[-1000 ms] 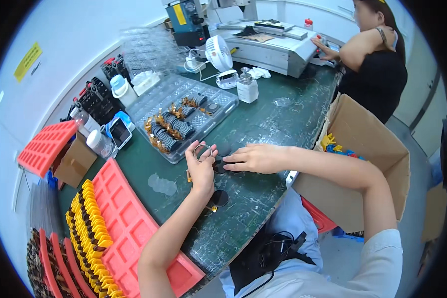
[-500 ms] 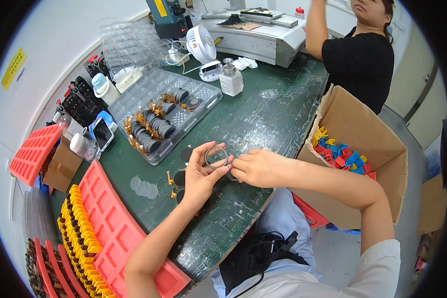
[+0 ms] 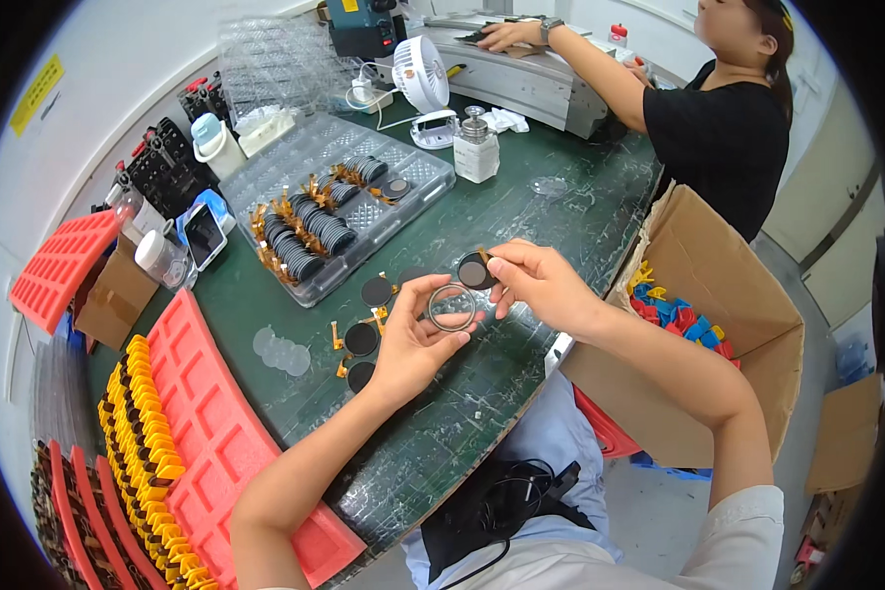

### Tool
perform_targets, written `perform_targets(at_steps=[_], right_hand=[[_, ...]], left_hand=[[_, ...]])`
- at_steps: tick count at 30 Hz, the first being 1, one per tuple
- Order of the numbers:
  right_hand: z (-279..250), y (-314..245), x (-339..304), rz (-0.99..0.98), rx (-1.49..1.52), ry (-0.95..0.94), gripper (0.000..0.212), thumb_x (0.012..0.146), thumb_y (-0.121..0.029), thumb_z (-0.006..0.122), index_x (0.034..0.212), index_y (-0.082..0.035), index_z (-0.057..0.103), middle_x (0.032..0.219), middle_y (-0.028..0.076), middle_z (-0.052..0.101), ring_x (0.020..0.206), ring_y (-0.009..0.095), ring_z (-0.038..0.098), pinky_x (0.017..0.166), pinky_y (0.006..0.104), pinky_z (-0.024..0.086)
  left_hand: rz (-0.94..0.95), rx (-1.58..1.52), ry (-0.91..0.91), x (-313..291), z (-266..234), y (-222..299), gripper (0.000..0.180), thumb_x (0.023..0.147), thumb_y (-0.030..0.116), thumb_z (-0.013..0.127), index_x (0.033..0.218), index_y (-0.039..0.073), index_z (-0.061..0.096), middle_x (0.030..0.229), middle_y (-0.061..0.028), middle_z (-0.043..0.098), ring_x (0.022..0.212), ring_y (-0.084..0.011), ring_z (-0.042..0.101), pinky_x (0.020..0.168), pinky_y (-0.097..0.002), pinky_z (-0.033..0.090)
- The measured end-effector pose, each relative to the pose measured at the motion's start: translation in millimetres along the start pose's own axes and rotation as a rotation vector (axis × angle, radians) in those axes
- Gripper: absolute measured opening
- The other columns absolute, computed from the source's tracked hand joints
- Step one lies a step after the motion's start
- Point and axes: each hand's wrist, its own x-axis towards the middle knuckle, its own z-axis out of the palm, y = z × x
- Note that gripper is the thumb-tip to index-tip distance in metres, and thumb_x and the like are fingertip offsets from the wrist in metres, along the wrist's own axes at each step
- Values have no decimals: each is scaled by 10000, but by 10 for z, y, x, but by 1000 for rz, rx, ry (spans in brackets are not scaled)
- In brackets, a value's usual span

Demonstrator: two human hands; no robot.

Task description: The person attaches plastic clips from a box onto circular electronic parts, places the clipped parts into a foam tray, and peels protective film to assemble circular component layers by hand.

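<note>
Head view: white walls (image 3: 118,88), scratched green table (image 3: 521,226), left hand (image 3: 413,342) gripping a ring (image 3: 452,286), right hand (image 3: 543,285) a disc (image 3: 474,273).

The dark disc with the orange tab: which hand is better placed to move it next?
Probably the right hand: it is pinching the dark disc near the edge. The left hand is close by, but it is taken up holding a ring.
</note>
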Motion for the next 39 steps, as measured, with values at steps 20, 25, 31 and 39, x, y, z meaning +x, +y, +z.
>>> perform_targets(at_steps=[20,25,31,39], right_hand=[[110,-61,-119,81,252,-74,134,820,-63,598,921,1,537,810,44,578,684,90,560,578,222,466],[127,-69,-124,63,233,-67,156,814,-78,610,923,15,547,769,53,593,640,87,568,554,218,468],[130,-92,-124,73,222,-68,160,809,-80,616,918,17,552,772,56,598,645,92,572,558,224,473],[119,-107,-114,97,222,-88,148,811,-63,609,926,15,556,806,54,596,660,92,569,587,225,473]], left_hand=[[50,65,11,-70,56,86,577,713,-122,612,1222,-4,369,1162,-115,484,984,-194,576,835,-271,499],[53,61,5,-74,62,111,576,713,-124,610,1223,1,373,1156,-113,490,976,-192,579,832,-266,500],[60,72,-7,-76,55,106,573,715,-129,604,1223,8,378,1151,-112,496,971,-187,580,824,-264,502],[54,85,8,-86,57,103,573,714,-133,601,1223,8,380,1146,-113,501,970,-182,580,826,-264,498]])
